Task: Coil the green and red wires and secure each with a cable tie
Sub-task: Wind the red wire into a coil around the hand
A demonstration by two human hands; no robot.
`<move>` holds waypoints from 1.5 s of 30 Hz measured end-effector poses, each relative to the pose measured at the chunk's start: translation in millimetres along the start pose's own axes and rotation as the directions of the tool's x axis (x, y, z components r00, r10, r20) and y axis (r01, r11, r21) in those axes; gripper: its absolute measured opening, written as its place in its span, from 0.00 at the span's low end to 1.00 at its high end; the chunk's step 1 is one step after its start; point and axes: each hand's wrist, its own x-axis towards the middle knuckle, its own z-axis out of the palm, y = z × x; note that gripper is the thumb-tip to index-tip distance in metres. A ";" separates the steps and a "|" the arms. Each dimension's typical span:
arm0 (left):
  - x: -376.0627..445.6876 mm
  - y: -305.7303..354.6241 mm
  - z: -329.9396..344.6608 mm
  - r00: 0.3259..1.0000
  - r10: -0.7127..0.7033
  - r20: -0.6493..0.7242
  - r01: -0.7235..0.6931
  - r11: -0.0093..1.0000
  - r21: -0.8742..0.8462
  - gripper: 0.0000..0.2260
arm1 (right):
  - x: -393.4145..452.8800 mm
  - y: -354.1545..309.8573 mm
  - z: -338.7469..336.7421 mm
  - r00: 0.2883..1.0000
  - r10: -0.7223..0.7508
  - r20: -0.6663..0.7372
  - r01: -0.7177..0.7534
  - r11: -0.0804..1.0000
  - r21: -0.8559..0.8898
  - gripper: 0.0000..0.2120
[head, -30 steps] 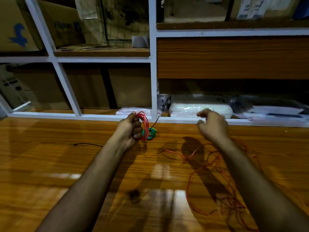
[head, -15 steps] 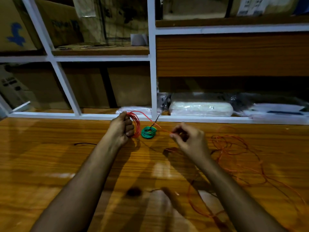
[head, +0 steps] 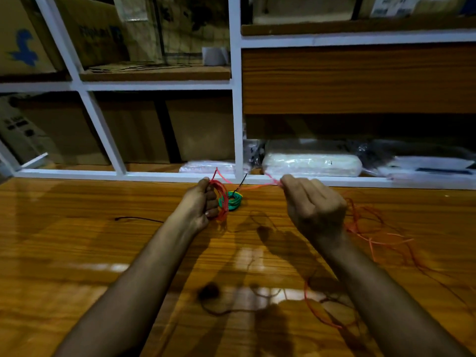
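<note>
Red wire loops [head: 222, 199] form a small coil gripped in the left hand [head: 199, 206], fingers curled round it, just above the wooden table [head: 77, 240]. A strand runs from the coil to the right hand [head: 313, 206], whose fingers pinch it taut. Loose red wire [head: 371, 235] sprawls on the table to the right. Just beside the left hand lies a green wire coil [head: 234, 200] with a black cable tie [head: 242, 180] sticking up. White shelving [head: 237, 99] stands behind.

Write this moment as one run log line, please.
left hand: grips red coil | right hand: pinches red wire | green coil: on table, black tie in it | loose red wire remains at right
</note>
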 end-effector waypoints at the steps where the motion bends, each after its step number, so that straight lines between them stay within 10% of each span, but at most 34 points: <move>1: -0.8 -3.2 0.9 1.000 -0.008 0.001 0.008 1.000 0.003 0.19 | 7.9 0.7 4.9 0.999 0.039 0.019 -0.037 0.995 -0.091 0.06; 5: -8.6 -5.0 -1.2 0.995 -0.060 0.081 0.063 0.998 -0.028 0.19 | 25.1 13.4 27.8 0.937 0.237 0.255 -0.164 0.947 -0.277 0.07; 10: -25.7 8.6 -0.2 0.948 -0.032 0.315 0.095 0.978 -0.188 0.17 | 17.9 3.6 36.2 0.597 0.201 0.777 -0.052 0.976 -0.213 0.11; 20: -34.8 10.1 25.7 0.942 0.230 0.244 -0.061 0.834 -0.549 0.19 | 29.2 -45.4 -3.2 0.412 -0.096 0.906 0.021 0.995 0.096 0.08; 36: -29.4 -4.3 36.6 0.941 0.250 0.230 -0.247 0.968 -0.042 0.10 | 28.5 -48.5 -22.4 0.633 -0.325 0.703 0.095 0.934 0.346 0.09; 42: -22.5 -14.4 22.7 0.938 0.243 0.246 -0.323 0.870 0.372 0.21 | 40.7 -25.0 -29.1 0.715 -0.244 0.655 0.038 0.949 0.312 0.11; 45: -29.2 -20.5 29.3 0.914 0.253 0.318 -0.402 0.666 0.628 0.21 | 43.0 -22.0 -28.4 0.766 -0.182 0.616 0.020 0.966 0.259 0.10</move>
